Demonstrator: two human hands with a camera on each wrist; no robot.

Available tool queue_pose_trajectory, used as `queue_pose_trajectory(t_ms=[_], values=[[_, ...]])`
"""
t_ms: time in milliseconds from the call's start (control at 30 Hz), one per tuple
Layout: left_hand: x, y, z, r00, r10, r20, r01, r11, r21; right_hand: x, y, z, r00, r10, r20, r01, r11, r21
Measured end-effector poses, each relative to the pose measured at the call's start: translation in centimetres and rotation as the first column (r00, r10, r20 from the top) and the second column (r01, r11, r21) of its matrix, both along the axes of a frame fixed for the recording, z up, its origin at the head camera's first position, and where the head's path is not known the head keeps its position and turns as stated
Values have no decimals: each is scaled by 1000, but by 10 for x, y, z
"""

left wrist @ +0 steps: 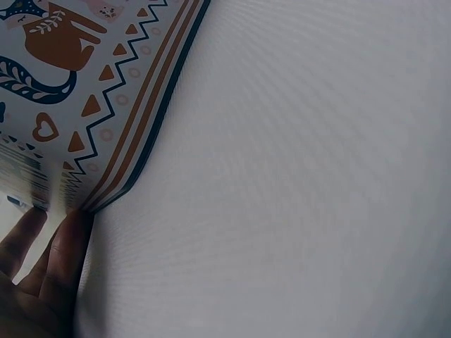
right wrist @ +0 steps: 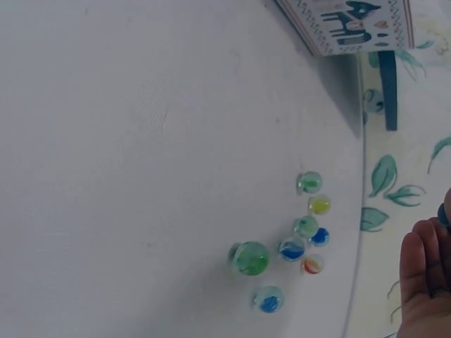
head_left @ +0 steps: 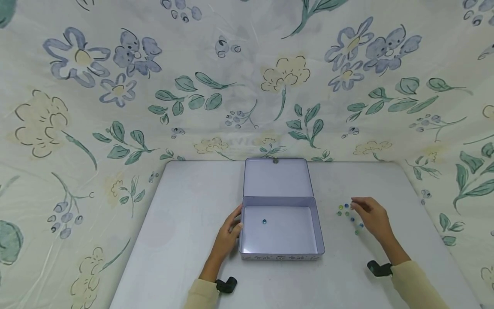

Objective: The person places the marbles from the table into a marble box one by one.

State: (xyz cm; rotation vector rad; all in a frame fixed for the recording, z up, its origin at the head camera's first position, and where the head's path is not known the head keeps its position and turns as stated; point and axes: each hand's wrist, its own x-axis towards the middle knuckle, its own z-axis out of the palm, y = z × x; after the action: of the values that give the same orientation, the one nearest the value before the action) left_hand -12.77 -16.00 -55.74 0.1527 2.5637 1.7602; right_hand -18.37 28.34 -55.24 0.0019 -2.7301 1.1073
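An open tin box (head_left: 279,256) with a hinged lid (head_left: 275,178) stands on the table, its lid tipped back. One blue-green marble (head_left: 264,222) lies on the box floor. My left hand (head_left: 228,234) rests against the box's left side, fingers (left wrist: 67,253) touching its patterned wall (left wrist: 88,105). To the right of the box, my right hand (head_left: 372,216) pinches a blue marble (right wrist: 442,214), partly hidden by the fingers. Beside and below that hand lie several glass marbles, among them a green one (right wrist: 251,258), a yellow one (right wrist: 320,205) and an orange-streaked one (right wrist: 312,264).
The white tabletop (head_left: 185,201) ends at the back and sides against a hanging floral sheet (head_left: 247,107). Black wrist cameras are strapped to the left wrist (head_left: 227,285) and the right wrist (head_left: 379,269).
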Motion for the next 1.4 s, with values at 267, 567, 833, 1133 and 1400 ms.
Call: queue_pose_trajectory(t_ms=[267, 567, 833, 1133, 1400], values=[[0, 0, -1, 1000, -1, 0, 1, 1000, 20, -2, -12, 5, 998, 48, -43, -50, 998, -43], [-5, -1, -15, 1000, 11, 19, -11, 1000, -13, -8, -26, 16, 989, 110, -100, -113, 993, -26], [-11, -4, -43, 999, 38, -12, -38, 999, 18, -16, -41, 28, 977, 177, -122, -185, 981, -56], [-11, -6, -44, 1000, 29, -10, -28, 999, 17, -23, -60, 39, 955, 273, -118, -284, 955, -84], [-12, -7, -46, 1000, 23, -10, -23, 999, 27, -28, -72, 40, 929, 337, -153, -349, 935, -63]])
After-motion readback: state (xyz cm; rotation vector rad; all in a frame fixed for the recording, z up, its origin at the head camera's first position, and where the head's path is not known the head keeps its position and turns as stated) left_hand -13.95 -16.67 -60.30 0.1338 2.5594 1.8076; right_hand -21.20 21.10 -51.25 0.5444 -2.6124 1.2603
